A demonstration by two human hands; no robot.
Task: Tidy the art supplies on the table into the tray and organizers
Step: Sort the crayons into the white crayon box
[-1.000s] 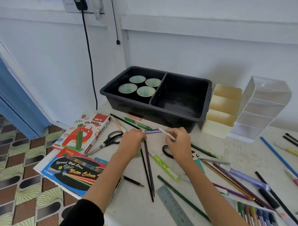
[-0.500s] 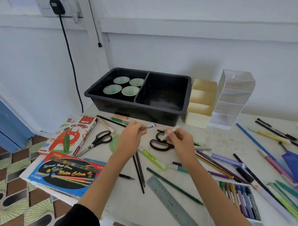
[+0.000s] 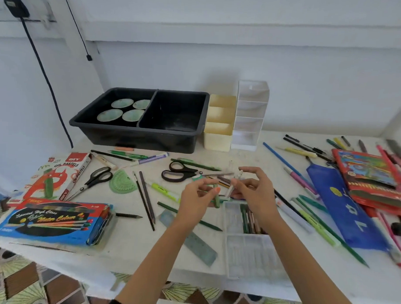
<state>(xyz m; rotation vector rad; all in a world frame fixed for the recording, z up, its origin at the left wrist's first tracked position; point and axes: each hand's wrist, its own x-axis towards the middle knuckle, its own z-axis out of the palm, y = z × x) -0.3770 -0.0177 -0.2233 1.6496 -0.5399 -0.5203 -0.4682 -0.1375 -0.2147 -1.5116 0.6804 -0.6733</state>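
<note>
Two hands are each holding a pen over a cluttered table.

The left hand (image 3: 196, 197) is pinching a green pen (image 3: 217, 201) and the right hand (image 3: 256, 192) is gripping a white pen (image 3: 233, 184), close together above the table (image 3: 135, 240), just in front of black scissors (image 3: 178, 172). The black tray (image 3: 138, 138) is sitting at the back, with a cream organizer (image 3: 218, 138) and a clear organizer (image 3: 250, 121) standing just to its right.

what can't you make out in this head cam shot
- Head view, blur: the small green item in the left hand; its kind is unclear.
- Head view: the right hand covers part of the white pen it pinches.
- Head view: the left forearm crosses the ruler.
- Head view: the right frame edge cuts off the red box.
</note>
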